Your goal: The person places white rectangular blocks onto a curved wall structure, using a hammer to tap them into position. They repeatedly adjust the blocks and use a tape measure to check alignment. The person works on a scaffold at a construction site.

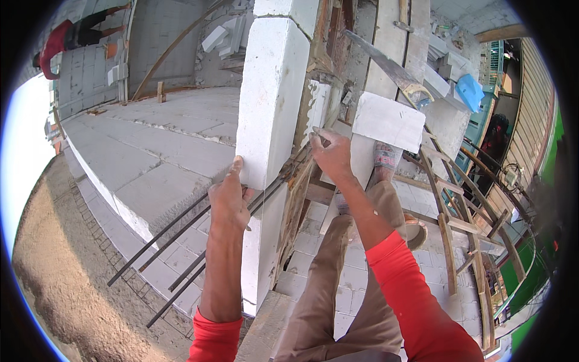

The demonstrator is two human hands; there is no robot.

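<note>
A tall white block (271,90) stands upright in a narrow column of pale blocks. At its lower left edge is my left hand (229,202), one digit stretched up along the edge and the other fingers curled against the block. A thin line hangs by the block's front corner, close to those fingers. My right hand (332,155) is on the other side of the column, beside the mortar-smeared wood. Its thumb and fingers are pinched; whatever lies between them is too small to make out. Dark steel bars (175,232) stick out past the column toward the left, behind my left hand.
A handsaw (389,69) lies on planks beyond a loose white block (389,120) near my foot. Wooden ladder-like frames (449,220) stand at right, near a bucket (416,232). A pale block ledge (151,142) extends left. Another person (75,36) is at far left.
</note>
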